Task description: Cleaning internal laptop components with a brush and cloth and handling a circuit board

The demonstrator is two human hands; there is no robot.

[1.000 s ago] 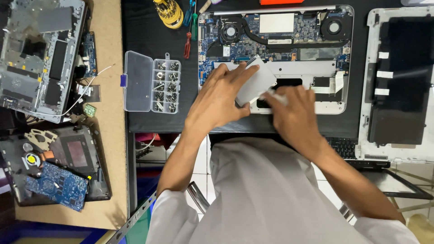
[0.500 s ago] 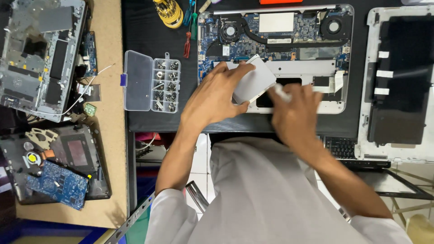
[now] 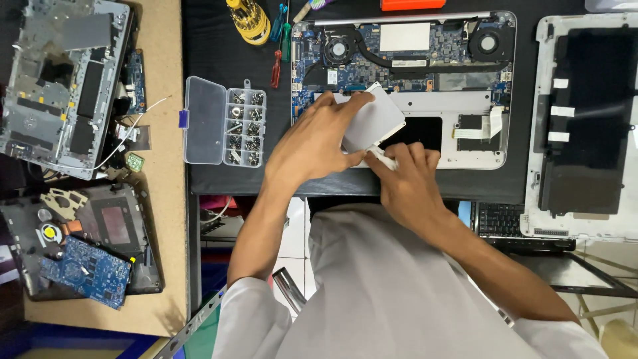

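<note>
Hands on the lifted grey panel over the opened laptop.

Our left hand (image 3: 312, 143) grips the flat grey panel (image 3: 373, 123), tilted up off the opened laptop (image 3: 478, 100), fingers curled over its top and near edges. Our right hand (image 3: 405, 179) pinches a thin white strip (image 3: 384, 158) at the panel's lower corner, fingers closed tight on it. Just to the left on the black worktop (image 3: 219, 60) sits a clear screw box (image 3: 222, 119); a yellow screwdriver handle (image 3: 247, 20) lies above it, and a detached white cover (image 3: 585, 126) rests to the right.
</note>
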